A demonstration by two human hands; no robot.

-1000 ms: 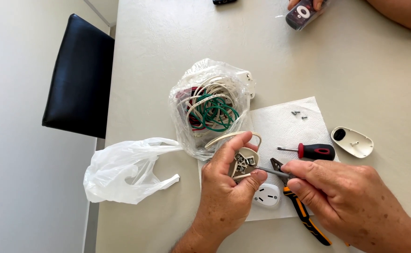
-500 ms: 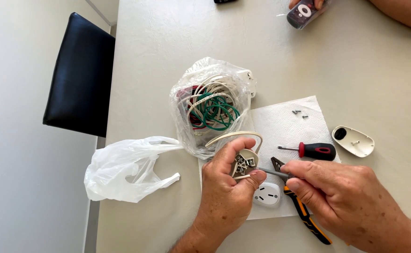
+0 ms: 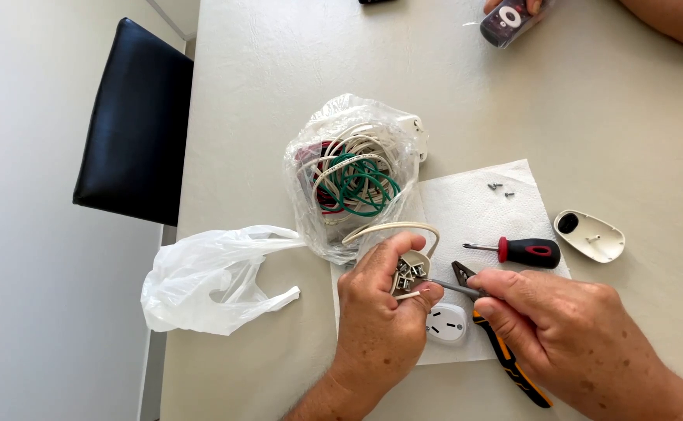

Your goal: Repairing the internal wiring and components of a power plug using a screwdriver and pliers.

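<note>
Low in the middle, my left hand point(image 3: 380, 320) grips the open plug point(image 3: 411, 273) steady so my right hand point(image 3: 559, 335), closed on a thin screwdriver point(image 3: 454, 288), can reach inside.

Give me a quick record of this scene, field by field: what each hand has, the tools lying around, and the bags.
left hand: grips an opened plug body with a white cord attached
right hand: holds a thin screwdriver, tip at the plug body
paper towel: bears a red-and-black screwdriver, small screws, white socket piece, orange-handled pliers
plug cover: on the table, right of the towel
bag of wires: behind the hands
empty plastic bag: to the left
</note>
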